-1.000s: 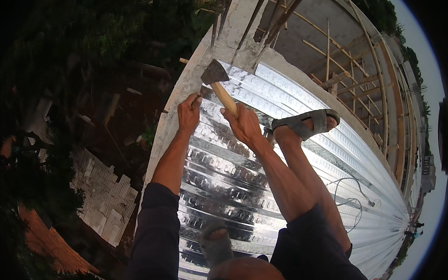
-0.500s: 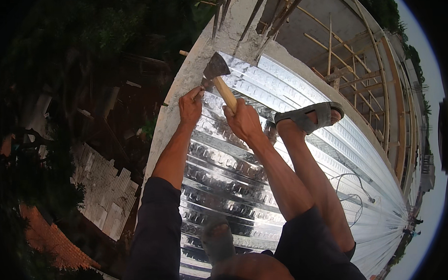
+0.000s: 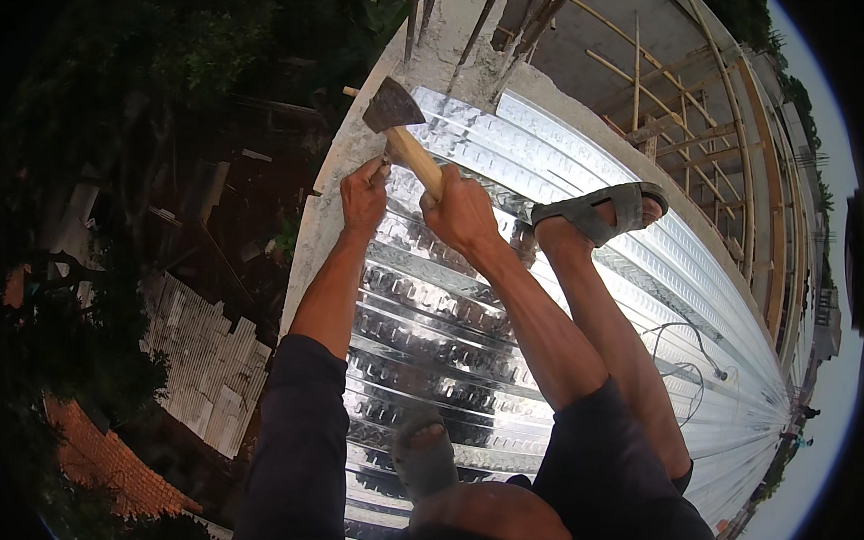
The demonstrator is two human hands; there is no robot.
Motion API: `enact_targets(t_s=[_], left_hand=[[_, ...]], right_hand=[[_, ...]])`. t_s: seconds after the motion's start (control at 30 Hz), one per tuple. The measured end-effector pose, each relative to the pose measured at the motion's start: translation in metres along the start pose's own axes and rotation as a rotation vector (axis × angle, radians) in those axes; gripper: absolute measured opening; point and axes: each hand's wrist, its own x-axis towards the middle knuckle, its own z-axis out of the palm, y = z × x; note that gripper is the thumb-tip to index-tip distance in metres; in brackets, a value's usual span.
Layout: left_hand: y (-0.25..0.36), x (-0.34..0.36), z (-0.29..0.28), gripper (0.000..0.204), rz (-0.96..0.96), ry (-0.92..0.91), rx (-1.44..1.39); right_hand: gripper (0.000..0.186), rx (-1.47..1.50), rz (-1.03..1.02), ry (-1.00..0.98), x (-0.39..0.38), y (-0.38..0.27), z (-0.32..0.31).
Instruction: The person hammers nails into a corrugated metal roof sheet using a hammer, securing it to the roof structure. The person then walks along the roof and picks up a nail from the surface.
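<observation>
My right hand (image 3: 460, 212) grips the wooden handle of a hatchet (image 3: 391, 110), whose dark metal head is raised near the sheet's upper left edge. My left hand (image 3: 363, 191) is just below that head at the edge of the shiny ribbed metal decking (image 3: 425, 346), its fingers pinched on something small that I cannot make out. The decking lies along a rough concrete edge (image 3: 321, 236). My right foot (image 3: 592, 217), in a grey sandal, rests on the decking to the right of my right hand; my other foot shows below.
A drop to trees, a corrugated roof (image 3: 202, 364) and tiled roofing (image 3: 111, 467) lies left. Rebar (image 3: 472, 40) rises at the top. Wooden scaffolding (image 3: 684, 118) stands inside the structure at right. A looped wire (image 3: 692, 366) lies on the decking. Distant people (image 3: 797, 433) are at the far right.
The hatchet and my right hand have moved up from half a second ago, the head also shifting left. My left hand is slightly higher, still pinched at the sheet's edge.
</observation>
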Motion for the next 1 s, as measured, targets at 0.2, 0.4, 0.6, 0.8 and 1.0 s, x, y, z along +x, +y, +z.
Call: enact_targets(t_s=[0.2, 0.4, 0.6, 0.8, 1.0], left_hand=[[0.009, 0.002, -0.012, 0.021, -0.008, 0.026, 0.038], [-0.004, -0.002, -0.001, 0.02, -0.008, 0.031, -0.02], [-0.027, -0.005, -0.017, 0.019, 0.156, 0.15, 0.105], [-0.014, -0.005, -0.005, 0.013, 0.103, 0.073, 0.101], [-0.016, 0.005, -0.007, 0.013, 0.102, 0.096, 0.068]], right_hand=[[0.035, 0.13, -0.049, 0.137, -0.012, -0.013, 0.0], [0.033, -0.051, 0.061, -0.064, -0.012, 0.021, 0.007], [0.022, 0.391, -0.268, 0.486, -0.003, -0.053, -0.021], [0.03, -0.192, 0.058, -0.192, -0.013, 0.012, 0.012], [0.026, 0.245, -0.243, 0.39, -0.003, -0.038, -0.019]])
